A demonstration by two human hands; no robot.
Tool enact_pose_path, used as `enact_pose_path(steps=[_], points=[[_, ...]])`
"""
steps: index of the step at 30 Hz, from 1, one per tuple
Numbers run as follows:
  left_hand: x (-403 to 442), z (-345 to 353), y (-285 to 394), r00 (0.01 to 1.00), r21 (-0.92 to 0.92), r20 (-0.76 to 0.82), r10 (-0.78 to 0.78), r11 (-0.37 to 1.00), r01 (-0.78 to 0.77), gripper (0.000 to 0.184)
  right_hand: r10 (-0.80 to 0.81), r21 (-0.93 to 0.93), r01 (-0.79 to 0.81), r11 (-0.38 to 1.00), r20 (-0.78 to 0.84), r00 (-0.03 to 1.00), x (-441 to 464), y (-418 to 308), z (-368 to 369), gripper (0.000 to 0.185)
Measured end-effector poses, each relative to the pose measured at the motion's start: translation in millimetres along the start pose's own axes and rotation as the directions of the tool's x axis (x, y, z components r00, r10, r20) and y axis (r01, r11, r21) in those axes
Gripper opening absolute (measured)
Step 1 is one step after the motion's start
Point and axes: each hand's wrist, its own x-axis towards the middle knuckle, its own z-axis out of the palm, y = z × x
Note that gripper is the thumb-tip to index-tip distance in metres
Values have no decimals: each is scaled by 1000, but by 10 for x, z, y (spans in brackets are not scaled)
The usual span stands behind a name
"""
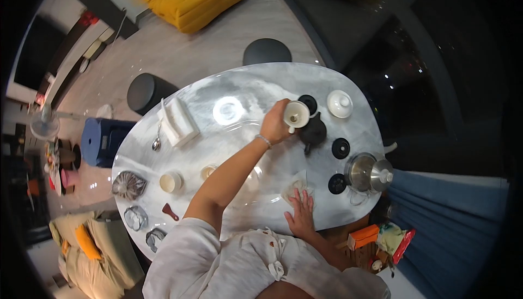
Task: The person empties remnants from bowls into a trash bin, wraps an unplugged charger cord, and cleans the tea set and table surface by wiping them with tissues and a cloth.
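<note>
White cup (pixel 296 115), with a small dark patch in its bottom, is in the left hand (pixel 276 123), right of the middle on the far part of the counter (pixel 245 83). That grip is curled round the cup's left side, fingers parted only as far as its wall; the cup's mouth faces up to the view. Whether its base rests on the counter or hangs above it I cannot tell.

Close to its right are a dark teapot (pixel 313 130) and a small black round piece (pixel 308 103), so handling it well calls for a level cup and slow, small movements that knock neither. A firm hold low on the wall would steady it better than a pinch at the rim.

On the near side, the right hand (pixel 300 213) lies with fingers spread over a crumpled pale cloth (pixel 294 191); whether it has hold of the cloth I cannot tell. Light, even pressure there should suit a smooth surface. The white lidded bowl (pixel 340 104), farther right, deserves ample clearance too.
</note>
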Motion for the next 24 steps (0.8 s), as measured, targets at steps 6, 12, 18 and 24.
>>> enact_pose_path(steps=[6,12,18,24], points=[[-389,-295,115,983,-10,-177,-50,999,49,95,-182,-20,183,983,43,982,636,-344,246,57],[-1258,-1564,-660,410,163,-896,-171,732,661,106,-250,-128,232,964,-141,958,2160,-678,497,59],[-1295,-1682,-897,419,91,-814,-403,624,776,123,-378,-252,333,909,-161,912,3747,-1025,478,53],[-1223,-1940,-1108,287,-157,-895,-342,843,515,86,-575,-191,580,792,88,813,4684,-1443,700,49]])
